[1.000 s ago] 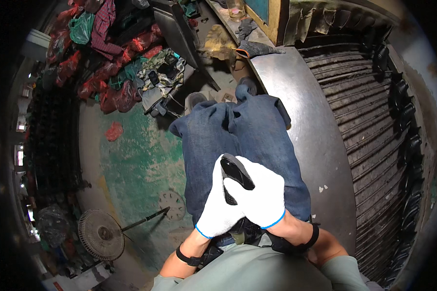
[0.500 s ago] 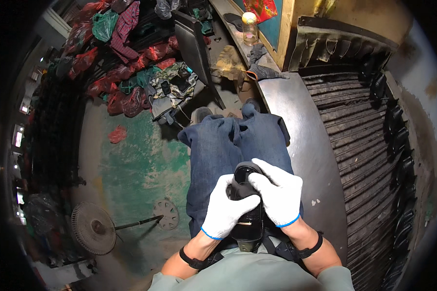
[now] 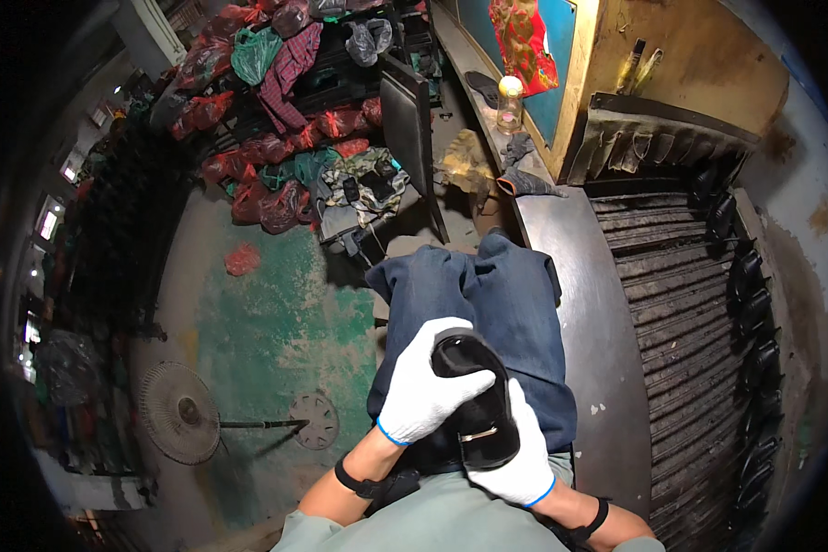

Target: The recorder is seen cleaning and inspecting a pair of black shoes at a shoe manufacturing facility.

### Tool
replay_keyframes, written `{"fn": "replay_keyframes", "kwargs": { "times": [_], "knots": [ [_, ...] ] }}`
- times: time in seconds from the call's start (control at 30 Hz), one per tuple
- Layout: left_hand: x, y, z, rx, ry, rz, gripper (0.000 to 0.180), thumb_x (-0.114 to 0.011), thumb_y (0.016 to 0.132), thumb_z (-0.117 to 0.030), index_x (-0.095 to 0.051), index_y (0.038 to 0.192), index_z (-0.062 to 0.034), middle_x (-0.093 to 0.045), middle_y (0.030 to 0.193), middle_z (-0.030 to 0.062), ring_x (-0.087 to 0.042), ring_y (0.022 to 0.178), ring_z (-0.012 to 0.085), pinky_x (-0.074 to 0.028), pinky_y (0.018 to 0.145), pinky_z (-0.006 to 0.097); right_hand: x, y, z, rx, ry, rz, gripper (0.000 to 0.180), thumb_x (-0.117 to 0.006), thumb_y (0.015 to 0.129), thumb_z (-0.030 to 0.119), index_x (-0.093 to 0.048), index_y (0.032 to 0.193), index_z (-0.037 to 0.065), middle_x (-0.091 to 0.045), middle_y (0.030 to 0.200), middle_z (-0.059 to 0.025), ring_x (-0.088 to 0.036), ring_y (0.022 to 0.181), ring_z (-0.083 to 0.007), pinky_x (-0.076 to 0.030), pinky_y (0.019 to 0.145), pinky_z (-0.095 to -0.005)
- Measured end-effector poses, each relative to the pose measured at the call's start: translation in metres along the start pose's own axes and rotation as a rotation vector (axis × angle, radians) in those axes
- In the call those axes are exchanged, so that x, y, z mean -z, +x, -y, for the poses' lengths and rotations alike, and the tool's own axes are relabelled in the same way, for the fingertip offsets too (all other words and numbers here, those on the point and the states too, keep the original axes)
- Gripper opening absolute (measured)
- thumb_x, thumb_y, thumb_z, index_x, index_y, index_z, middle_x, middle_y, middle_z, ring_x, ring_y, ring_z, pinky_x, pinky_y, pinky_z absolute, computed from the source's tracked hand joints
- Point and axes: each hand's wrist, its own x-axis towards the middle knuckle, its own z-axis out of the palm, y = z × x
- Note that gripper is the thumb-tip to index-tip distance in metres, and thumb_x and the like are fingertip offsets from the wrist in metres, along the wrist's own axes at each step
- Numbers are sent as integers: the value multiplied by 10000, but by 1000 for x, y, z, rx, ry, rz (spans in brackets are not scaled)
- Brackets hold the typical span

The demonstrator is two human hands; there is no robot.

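A glossy black shoe (image 3: pixel 489 409) with a small pale metal bar across its front rests above my lap, its rounded heel end pointing away from me. My left hand (image 3: pixel 431 386), in a white knit glove with a blue cuff, grips the heel end, thumb across the opening. The matching glove covers my right hand (image 3: pixel 523 451), which wraps the toe end from the right side and beneath. Some of its fingers are hidden behind the shoe. Below lie my dark blue trousers (image 3: pixel 515 322).
A metal ledge (image 3: pixel 607 368) runs along my right, beside a slatted rack (image 3: pixel 690 359) with black shoes at its far edge. A clear bottle (image 3: pixel 510 109) and dark gloves (image 3: pixel 529 184) sit on the ledge. A fan (image 3: pixel 179 411) stands left; ahead is a black-backed chair (image 3: pixel 405 138) with camouflage cloth.
My right hand has slid from the shoe's far end down to its near end and right side. My left hand has shifted onto the heel end. The view has turned slightly.
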Motion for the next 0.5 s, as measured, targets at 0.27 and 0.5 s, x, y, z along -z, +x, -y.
{"fn": "replay_keyframes", "kwargs": {
  "times": [0.27,0.5],
  "knots": [
    [-7,-20,32,-9,-265,-240,1030,-952,775,-29,-356,1614,-85,-546,1377,116,-605,1330,247,-565,1117,408,-8,43,39,225,-452,-115,424,-807,825,182,-665,1178,-5,-621,873,-151,-651,758,-373,-451,636,-521],
    [-7,-10,60,65,-400,-356,801,-868,863,-21,-440,1537,-83,-586,1370,131,-653,1268,269,-582,1091,440,-22,25,8,120,-415,44,647,-826,831,224,-644,1424,39,-668,1168,-220,-643,995,-401,-447,831,-541]
  ]
}}
